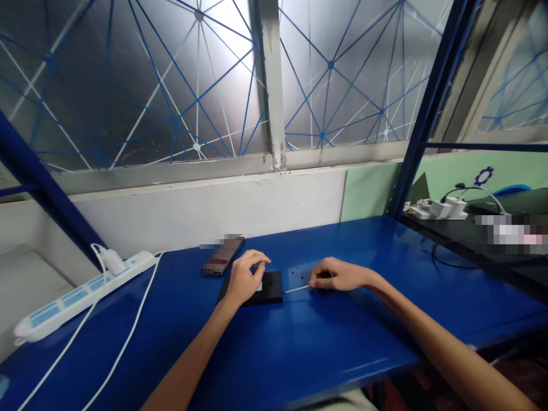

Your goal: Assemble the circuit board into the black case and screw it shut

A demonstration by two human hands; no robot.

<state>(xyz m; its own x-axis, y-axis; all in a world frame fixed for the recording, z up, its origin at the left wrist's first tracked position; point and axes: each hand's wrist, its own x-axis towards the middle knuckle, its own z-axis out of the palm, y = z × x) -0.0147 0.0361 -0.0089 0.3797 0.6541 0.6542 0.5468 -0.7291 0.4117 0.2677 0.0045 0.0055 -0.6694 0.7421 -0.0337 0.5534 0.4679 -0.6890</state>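
Observation:
A flat black rectangular case (272, 285) with a white label lies on the blue table (325, 337). My left hand (248, 277) is over its left part, fingers curved, with a gap between thumb and forefinger and nothing visible in it. Right of the case, my right hand (331, 275) is closed around a thin screwdriver (297, 289); its handle is hidden in the fingers. The slim metal shaft points left, and its tip is close to the case's right edge. Several tiny dark pieces, apparently screws (293, 272), are scattered between the case and my right hand.
A smartphone (225, 255) lies behind my left hand. On the left, a white power strip (85, 297) holds a plug, with white cables running forward. Blue frame posts (432, 108) rise at both sides. Another power strip (440, 209) with chargers stands at far right.

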